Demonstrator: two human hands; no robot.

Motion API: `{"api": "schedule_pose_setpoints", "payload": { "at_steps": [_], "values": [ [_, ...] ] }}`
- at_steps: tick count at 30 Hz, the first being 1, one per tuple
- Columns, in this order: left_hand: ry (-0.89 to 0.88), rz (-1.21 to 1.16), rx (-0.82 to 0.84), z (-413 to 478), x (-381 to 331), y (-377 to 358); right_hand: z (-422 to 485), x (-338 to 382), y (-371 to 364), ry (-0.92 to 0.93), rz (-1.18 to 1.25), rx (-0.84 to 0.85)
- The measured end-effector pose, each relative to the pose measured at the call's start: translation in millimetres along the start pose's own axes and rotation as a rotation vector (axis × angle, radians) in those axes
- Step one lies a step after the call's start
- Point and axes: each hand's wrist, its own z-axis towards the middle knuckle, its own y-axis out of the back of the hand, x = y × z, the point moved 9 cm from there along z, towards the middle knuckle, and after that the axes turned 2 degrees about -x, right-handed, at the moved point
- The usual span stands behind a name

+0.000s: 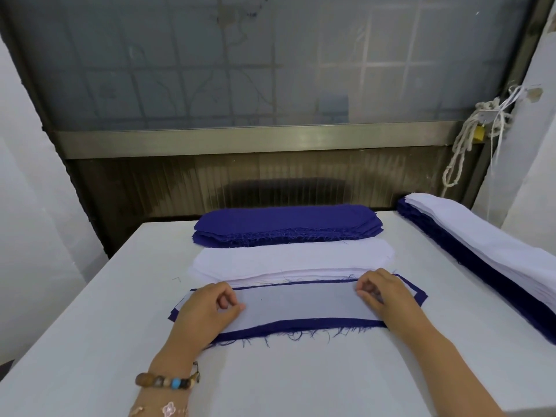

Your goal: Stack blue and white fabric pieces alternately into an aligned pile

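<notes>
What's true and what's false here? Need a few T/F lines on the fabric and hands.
1. A white piece lies on a blue piece, with the left hand and right hand on it. True.
2. The blue stack sits nearer the person than the white stack. False: the blue stack is farther back, behind the white stack.
3. The bracelet is on the right wrist. False: it is on the left wrist.
4. The side pile at the right edge of the table shows white on top, blue beneath. True.
5. The white piece hides the blue piece fully. False: a blue rim shows around it.
</notes>
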Motion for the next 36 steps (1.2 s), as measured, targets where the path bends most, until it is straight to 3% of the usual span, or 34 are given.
{"api": "schedule_pose_setpoints", "payload": {
  "at_steps": [13,20,24,28,36],
  "values": [
    [-0.003,0.171,0.030,-4,-15,-4,2,4,-4,-0.011,-0.103,0.091],
    [0.091,0.257,0.204,17,-14,-10,21,8,-6,-0.040,-0.263,0.199],
    [0.075,0.226,0.017,47,-38,-6,51,33,-6,0.006,-0.213,0.077],
    [-0.085,0.195,-0.132,73,-77,-22,80,60,-23,0.058,-0.151,-0.044],
    [-0.163,0.343,-0.128,87,-70,-71,101,56,-71,-0.012,-0.084,-0.090]
  ]
}}
